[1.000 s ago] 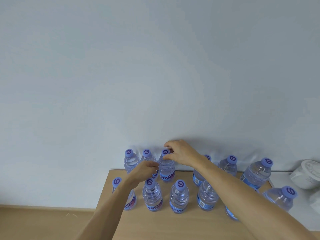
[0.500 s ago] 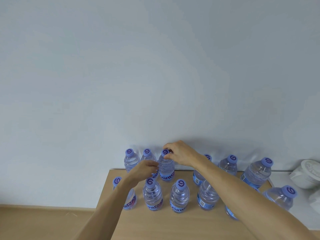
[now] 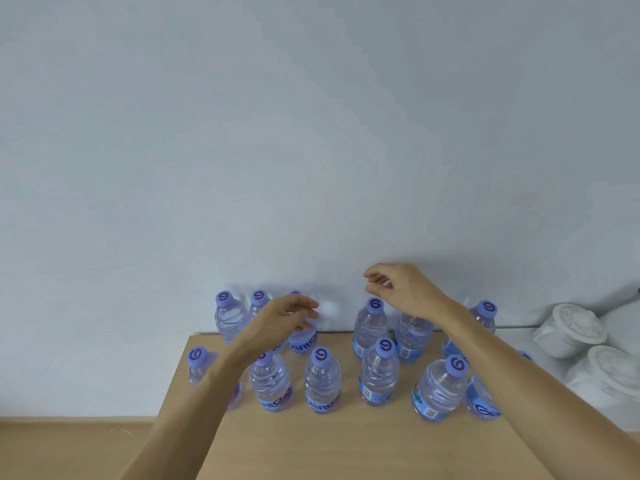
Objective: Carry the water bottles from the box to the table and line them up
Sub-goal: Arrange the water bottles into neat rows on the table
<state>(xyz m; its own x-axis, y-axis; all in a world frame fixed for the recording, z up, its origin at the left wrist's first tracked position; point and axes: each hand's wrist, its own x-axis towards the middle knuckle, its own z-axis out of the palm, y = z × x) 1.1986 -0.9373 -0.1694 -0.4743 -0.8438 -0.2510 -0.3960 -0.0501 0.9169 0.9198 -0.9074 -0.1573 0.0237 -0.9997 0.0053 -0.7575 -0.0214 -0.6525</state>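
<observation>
right hand (image 3: 403,289) lifted off clear purple-capped bottles (image 3: 322,382)

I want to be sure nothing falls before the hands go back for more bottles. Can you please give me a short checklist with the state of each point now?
1. Right hand free of any bottle: ok, it hovers above the back row with fingers loosely curled, holding nothing.
2. Left hand free: cannot tell, it covers the third back-row bottle.
3. Bottles standing upright: ok for those in clear view, such as the front bottle.
4. Rows lined up: not ok, the back row has a gap to the left of one bottle.
5. Bottle at the table's left edge: cannot tell, the left forearm hides its base.
</observation>
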